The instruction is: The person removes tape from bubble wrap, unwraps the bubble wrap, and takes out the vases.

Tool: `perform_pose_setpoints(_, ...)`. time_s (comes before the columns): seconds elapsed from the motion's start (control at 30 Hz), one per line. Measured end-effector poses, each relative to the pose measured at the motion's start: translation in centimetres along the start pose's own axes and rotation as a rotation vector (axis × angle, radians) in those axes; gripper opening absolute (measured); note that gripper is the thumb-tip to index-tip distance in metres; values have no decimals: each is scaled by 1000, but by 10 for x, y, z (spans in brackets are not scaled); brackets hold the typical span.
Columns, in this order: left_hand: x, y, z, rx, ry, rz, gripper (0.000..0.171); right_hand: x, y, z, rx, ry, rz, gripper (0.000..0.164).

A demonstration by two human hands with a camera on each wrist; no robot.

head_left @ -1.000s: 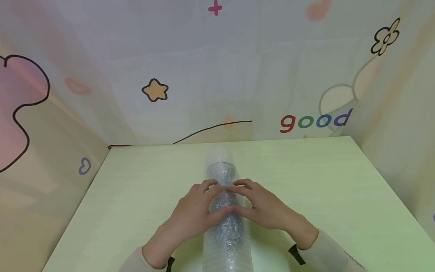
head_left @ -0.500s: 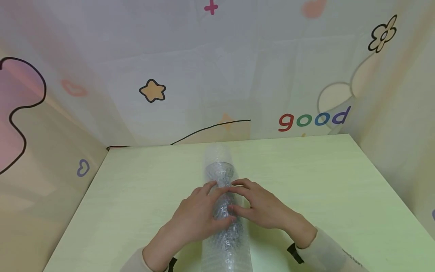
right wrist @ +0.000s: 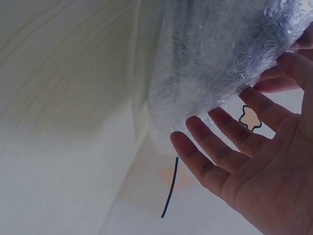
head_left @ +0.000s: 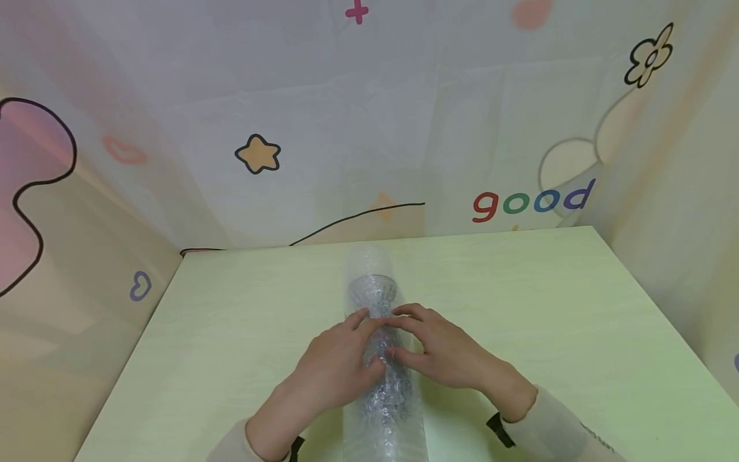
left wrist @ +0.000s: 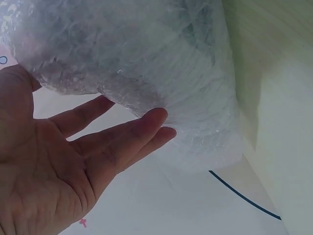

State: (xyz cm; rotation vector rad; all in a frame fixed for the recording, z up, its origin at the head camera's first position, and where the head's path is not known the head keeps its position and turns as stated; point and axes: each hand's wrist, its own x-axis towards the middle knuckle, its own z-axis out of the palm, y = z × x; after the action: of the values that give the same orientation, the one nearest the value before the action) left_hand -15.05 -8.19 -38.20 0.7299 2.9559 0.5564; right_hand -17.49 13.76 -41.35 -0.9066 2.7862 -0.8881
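Observation:
A long bundle in clear bubble wrap (head_left: 388, 410) lies on the table, pointing away from me. Through the layers shows a greyish shape with a wide rounded far end (head_left: 373, 289); its kind is hidden by the wrap. My left hand (head_left: 340, 367) lies over the bundle's left side, and in the left wrist view its long fingertips (left wrist: 155, 116) meet the film. From the other side my right hand (head_left: 447, 350) touches the wrap with fingers spread, their fingertips (right wrist: 196, 122) along its surface in the right wrist view. Both index fingertips come together on top.
A pale green table (head_left: 548, 308) extends to both sides of the bundle. Behind it hangs a printed cloth backdrop (head_left: 369, 115) with a star and the word "good". Cloth walls also stand left and right. Beige sleeves (head_left: 557, 417) with black bands cover the forearms.
The two thumbs touched at first; my left thumb has moved nearer me, then drawn back to the left. My right hand keeps nearly the same place. The view has shifted slightly.

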Motion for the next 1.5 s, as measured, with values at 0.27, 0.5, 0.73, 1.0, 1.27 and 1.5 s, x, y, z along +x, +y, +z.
perform_pose_setpoints(0.27,4,2,4,72,46,-9,45,0,-1,1,3,-3,6,50)
perform_pose_setpoints(0.5,6,2,6,50,52,-18,41,0,-1,1,-2,2,1,50)
perform_pose_setpoints(0.73,7,0,9,34,79,4,37,1,0,2,-4,4,-16,50)
perform_pose_setpoints(1.0,7,-2,10,47,85,17,35,2,-1,1,0,-11,-18,50)
perform_pose_setpoints(1.27,7,-2,11,68,94,36,34,2,-1,2,9,-9,-22,50)
perform_pose_setpoints(1.5,6,-3,12,83,105,53,34,2,-2,2,14,-10,-17,50)
